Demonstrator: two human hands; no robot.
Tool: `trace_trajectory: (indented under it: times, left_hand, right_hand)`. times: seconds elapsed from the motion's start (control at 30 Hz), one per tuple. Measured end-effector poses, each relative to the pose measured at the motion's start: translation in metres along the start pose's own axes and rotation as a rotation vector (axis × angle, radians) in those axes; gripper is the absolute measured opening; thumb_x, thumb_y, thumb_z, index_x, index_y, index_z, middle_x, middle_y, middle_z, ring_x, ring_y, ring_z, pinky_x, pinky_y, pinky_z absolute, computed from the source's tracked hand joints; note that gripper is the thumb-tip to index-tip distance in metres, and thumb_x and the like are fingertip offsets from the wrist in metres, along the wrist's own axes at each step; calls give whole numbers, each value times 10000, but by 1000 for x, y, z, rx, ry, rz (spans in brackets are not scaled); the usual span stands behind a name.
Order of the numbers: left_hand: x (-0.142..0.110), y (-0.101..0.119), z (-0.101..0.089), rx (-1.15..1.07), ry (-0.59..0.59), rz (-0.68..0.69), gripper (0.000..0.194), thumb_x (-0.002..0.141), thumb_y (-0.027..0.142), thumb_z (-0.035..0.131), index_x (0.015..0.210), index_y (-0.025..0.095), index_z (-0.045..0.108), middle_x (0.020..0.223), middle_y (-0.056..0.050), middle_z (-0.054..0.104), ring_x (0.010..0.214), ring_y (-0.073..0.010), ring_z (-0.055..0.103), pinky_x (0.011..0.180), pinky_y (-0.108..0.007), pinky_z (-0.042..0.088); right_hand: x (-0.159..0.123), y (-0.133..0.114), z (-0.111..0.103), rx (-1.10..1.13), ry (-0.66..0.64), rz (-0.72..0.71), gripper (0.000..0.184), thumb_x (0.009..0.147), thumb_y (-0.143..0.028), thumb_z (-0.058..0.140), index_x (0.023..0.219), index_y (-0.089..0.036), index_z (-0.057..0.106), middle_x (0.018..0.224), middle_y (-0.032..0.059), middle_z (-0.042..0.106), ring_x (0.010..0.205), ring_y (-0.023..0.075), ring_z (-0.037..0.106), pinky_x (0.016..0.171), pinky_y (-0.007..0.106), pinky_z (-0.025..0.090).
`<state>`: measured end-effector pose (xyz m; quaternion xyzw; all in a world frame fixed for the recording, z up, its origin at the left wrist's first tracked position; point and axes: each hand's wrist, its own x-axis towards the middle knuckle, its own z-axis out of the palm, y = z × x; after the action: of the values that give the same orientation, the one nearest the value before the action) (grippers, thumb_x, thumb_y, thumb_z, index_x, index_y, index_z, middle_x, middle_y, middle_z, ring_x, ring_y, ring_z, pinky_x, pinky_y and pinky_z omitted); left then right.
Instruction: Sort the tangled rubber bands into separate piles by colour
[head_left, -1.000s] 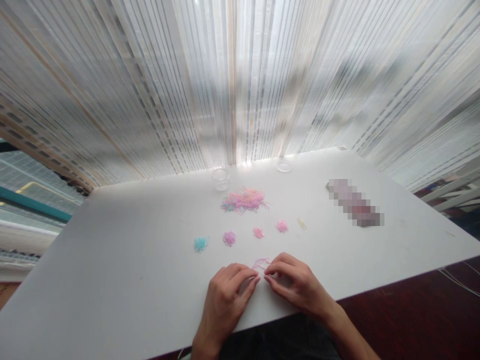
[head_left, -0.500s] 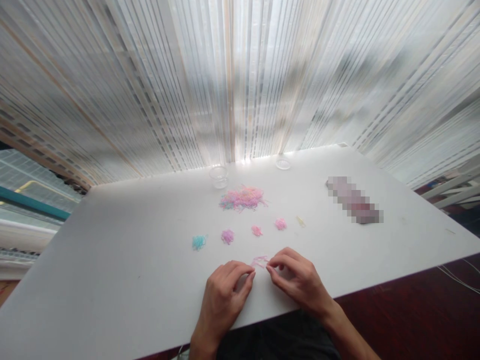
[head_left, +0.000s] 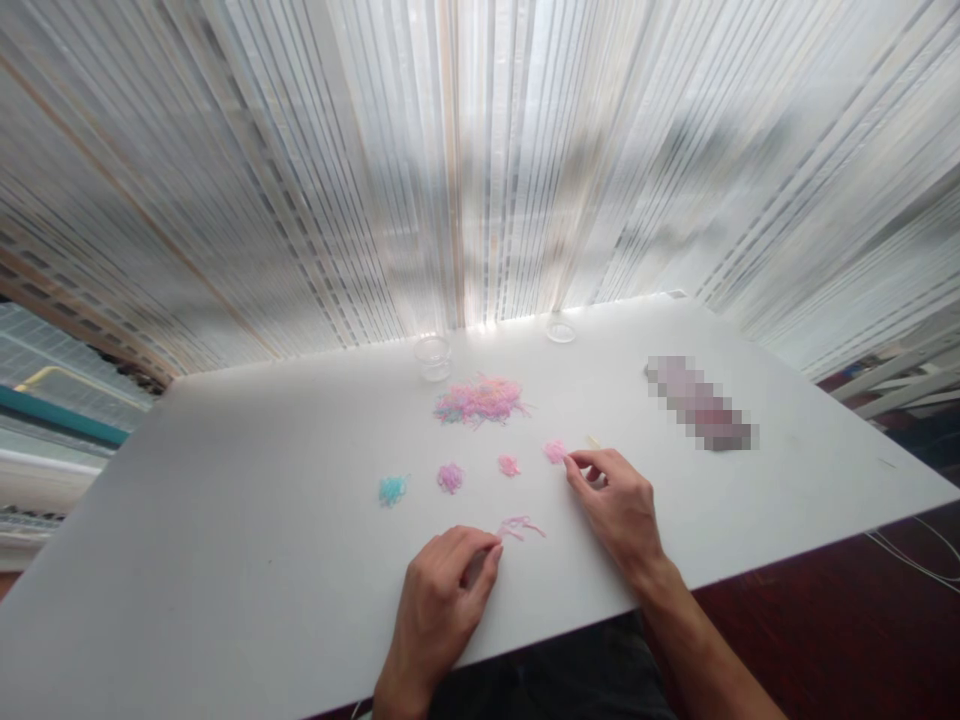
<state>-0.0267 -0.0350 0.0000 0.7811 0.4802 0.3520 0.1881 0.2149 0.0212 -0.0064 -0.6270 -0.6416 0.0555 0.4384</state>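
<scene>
White desk [head_left: 300, 480] beneath me, the lilac-pink strands [head_left: 517, 520] by its near edge look featherlight, soft and easily tangled, best pinched singly, while my left hand [head_left: 442, 590] and right hand [head_left: 624, 505] have closed fingertips, contents unclear

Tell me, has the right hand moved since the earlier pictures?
Yes, the right hand moved away from the loose strands, forward to the rightmost pink pile.

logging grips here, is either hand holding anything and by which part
Cannot be told: left hand pinches beside loose pink and purple thin strands, right hand at the small light-pink strand pile; no gripped piece shows clearly.
</scene>
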Motion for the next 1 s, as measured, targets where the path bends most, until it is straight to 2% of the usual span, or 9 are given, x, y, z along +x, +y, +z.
trace_trajectory:
  times: [0.23, 0.53, 0.7, 0.87, 1.0]
  left_hand:
    - [1, 1, -1, 9, -3, 4, 130, 1023, 234, 577, 961, 224, 691, 879, -27, 753, 727, -175, 684, 628, -271, 518]
    - [1, 0, -1, 1, 4, 1, 165, 1026, 239, 559, 938, 221, 697, 862, -36, 749, 713, -172, 685, 612, -266, 525]
    - [1, 1, -1, -9, 26, 3, 145, 1017, 227, 575, 935, 224, 694, 857, -28, 750, 716, -172, 690, 597, -263, 521]
    - [0, 1, -1, -27, 32, 13, 135, 1020, 212, 572, 952, 222, 688, 876, -26, 748, 748, -174, 692, 637, -276, 520]
    - [1, -1, 2, 89, 109, 49, 85, 985, 197, 604, 1007, 226, 681, 908, -36, 739, 823, -214, 687, 728, -341, 496]
  right_hand:
    - [-1, -1, -1, 36, -2, 30, 312, 992, -456, 598, 879, -208, 749, 786, 29, 713, 636, 172, 621, 656, 317, 520]
    - [17, -3, -5, 13, -40, 7, 381, 992, -514, 575, 855, -200, 742, 802, 50, 735, 658, 185, 648, 670, 329, 527]
    - [14, 0, -4, 12, -39, 15, 397, 984, -548, 585, 880, -198, 742, 805, 58, 732, 639, 187, 643, 650, 332, 525]
    - [3, -2, -11, 19, -16, 13, 294, 989, -449, 599, 887, -210, 738, 815, 44, 718, 659, 183, 634, 647, 322, 516]
    - [-11, -13, -15, 113, -91, -33, 157, 992, -310, 610, 932, -219, 723, 834, 29, 701, 682, 171, 634, 643, 299, 527]
